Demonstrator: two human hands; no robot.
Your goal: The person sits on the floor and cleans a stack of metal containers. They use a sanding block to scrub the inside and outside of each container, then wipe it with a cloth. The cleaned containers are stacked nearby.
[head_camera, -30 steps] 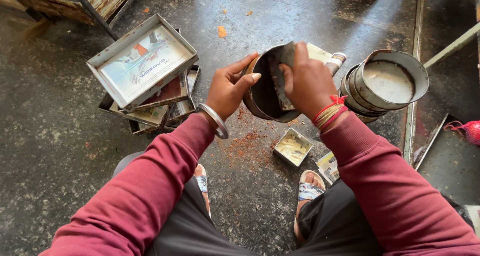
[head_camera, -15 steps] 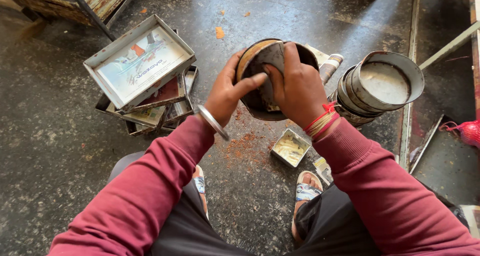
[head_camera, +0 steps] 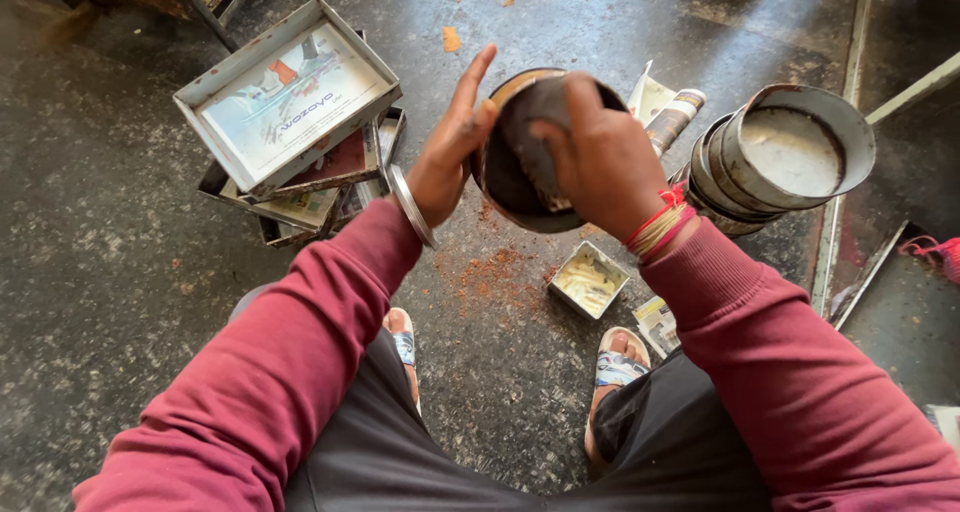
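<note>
A round dark metal tin (head_camera: pixel 505 177) is held up over the floor, tilted with its inside facing me. My left hand (head_camera: pixel 450 152) supports its left rim with the palm, fingers stretched upward. My right hand (head_camera: pixel 597 157) reaches into the tin and presses a dark flat scraper-like piece (head_camera: pixel 532 122) against its inner wall. Reddish-brown crumbs (head_camera: pixel 490 272) lie on the floor right under the tin. A metal bangle sits on my left wrist, red and yellow threads on my right.
A stack of rectangular metal trays (head_camera: pixel 285 112) lined with paper stands at the left. Several nested round tins (head_camera: pixel 780 157) lie on their side at the right. A small square tin (head_camera: pixel 588 279) sits by my sandalled feet. Rolled paper (head_camera: pixel 672 112) lies behind.
The tin has tilted and turned in my hands. My left fingers have opened upward off the rim, and my right hand has shifted deeper across the tin's inside.
</note>
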